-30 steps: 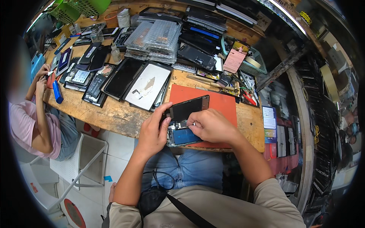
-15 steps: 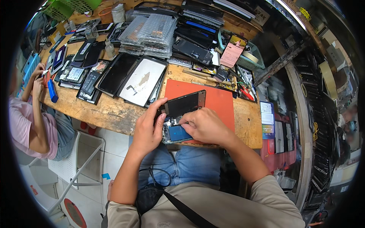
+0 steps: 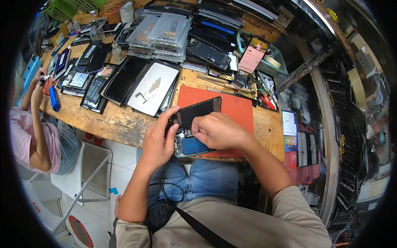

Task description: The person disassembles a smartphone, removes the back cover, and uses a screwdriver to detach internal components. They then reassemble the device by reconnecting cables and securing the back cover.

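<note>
An opened smartphone (image 3: pixel 193 145) lies at the front edge of an orange-red mat (image 3: pixel 237 111), its inner side and blue battery facing up. The phone's dark screen panel (image 3: pixel 194 114) is raised at an angle behind the body. My left hand (image 3: pixel 159 138) grips the left side, thumb and fingers around the panel and the body's edge. Over the phone's inside, my right hand (image 3: pixel 219 131) is closed, fingertips pinched together near the upper end of the battery. Whatever those fingertips hold, if anything, is hidden.
Stacked bubble-wrapped panels (image 3: pixel 159 35) stand at the back. A white-backed panel (image 3: pixel 152 89) and a black screen (image 3: pixel 125 78) lie left of the mat. Tools fill a tray (image 3: pixel 266 91) at the right. Another person's hands (image 3: pixel 39 84) work at the far left, beside a blue object (image 3: pixel 54 99).
My right hand has shifted slightly left and up over the phone, fingers still pinched. My left hand keeps its hold, and the whole view has drifted a little.
</note>
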The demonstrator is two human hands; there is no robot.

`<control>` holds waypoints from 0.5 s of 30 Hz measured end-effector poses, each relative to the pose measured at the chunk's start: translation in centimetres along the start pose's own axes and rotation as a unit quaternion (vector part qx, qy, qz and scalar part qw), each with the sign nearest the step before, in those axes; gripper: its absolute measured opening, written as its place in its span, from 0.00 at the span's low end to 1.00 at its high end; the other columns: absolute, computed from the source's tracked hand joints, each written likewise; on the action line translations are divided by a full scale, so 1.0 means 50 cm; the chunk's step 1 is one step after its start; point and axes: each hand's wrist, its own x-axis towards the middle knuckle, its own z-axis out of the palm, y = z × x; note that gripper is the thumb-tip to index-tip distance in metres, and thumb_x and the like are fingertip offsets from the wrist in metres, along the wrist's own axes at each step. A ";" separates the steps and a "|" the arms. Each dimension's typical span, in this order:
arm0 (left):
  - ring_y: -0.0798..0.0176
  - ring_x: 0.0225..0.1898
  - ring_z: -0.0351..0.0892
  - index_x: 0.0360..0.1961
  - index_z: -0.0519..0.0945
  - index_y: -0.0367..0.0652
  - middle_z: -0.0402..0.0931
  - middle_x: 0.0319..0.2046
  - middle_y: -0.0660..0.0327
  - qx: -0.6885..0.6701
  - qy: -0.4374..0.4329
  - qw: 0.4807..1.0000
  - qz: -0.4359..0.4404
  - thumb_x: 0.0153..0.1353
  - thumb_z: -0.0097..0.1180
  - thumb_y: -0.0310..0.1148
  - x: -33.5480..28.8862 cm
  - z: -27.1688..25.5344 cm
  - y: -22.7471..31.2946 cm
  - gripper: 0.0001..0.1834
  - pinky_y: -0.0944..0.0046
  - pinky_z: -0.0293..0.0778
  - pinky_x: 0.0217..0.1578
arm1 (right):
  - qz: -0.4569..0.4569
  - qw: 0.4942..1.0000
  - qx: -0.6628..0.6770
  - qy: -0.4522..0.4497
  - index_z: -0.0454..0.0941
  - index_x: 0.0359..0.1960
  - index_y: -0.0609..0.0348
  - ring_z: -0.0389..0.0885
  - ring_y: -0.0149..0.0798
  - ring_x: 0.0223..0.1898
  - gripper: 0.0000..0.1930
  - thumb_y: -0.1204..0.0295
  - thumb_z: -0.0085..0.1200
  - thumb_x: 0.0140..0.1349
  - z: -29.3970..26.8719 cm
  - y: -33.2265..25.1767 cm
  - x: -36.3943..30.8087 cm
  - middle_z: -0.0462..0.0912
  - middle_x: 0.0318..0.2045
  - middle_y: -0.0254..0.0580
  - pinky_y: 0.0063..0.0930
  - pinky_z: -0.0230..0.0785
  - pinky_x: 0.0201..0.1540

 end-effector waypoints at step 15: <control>0.40 0.47 0.89 0.66 0.79 0.46 0.85 0.52 0.46 0.046 0.023 0.994 0.096 0.69 0.57 0.14 0.002 0.007 -0.005 0.26 0.52 0.83 0.45 | 0.036 0.998 0.030 0.050 0.89 0.35 0.58 0.89 0.59 0.35 0.05 0.74 0.61 0.63 0.000 -0.033 -0.033 0.89 0.29 0.54 0.54 0.80 0.42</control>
